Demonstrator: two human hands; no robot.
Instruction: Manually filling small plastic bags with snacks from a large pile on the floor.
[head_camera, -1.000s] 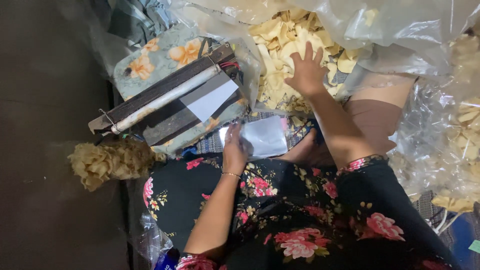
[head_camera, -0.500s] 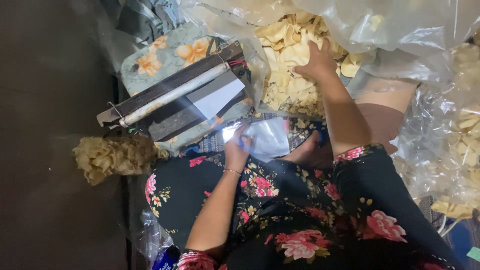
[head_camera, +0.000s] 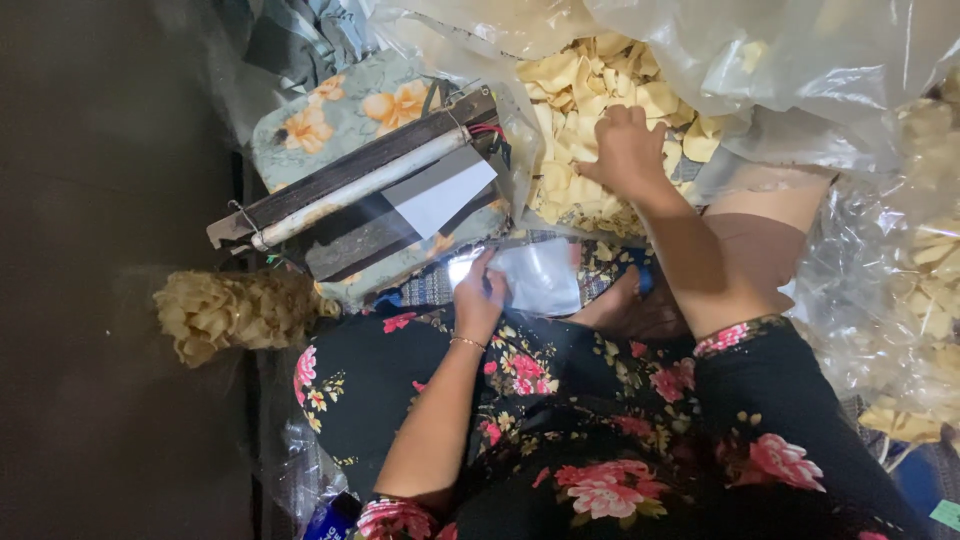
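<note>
Change noted against the earlier frames: the right hand has stayed buried in the heap of pale yellow, curled chips inside the big clear plastic sack, but has crept a little further up the pile; fingers bent and spread downward into the chips, palm hidden, so whether any are actually gathered I cannot tell; reads to me as scooping under way rather than finished. The left hand has hardly shifted; it pinches the near edge of a small clear plastic pouch lying over the lap, thumb and fingers closed on the film; mouth of the pouch not clearly seen.

Pouch: flat, glossy, apparently empty; strong glare, contents otherwise unreadable; sits between the two forearms, just below the chip heap.

Around: long dark bar-type heat sealer with a pale metal strip resting on a floral cushion, left of the pouch; a filled bag of chips lies on the dark floor; black floral dress across the knees.
</note>
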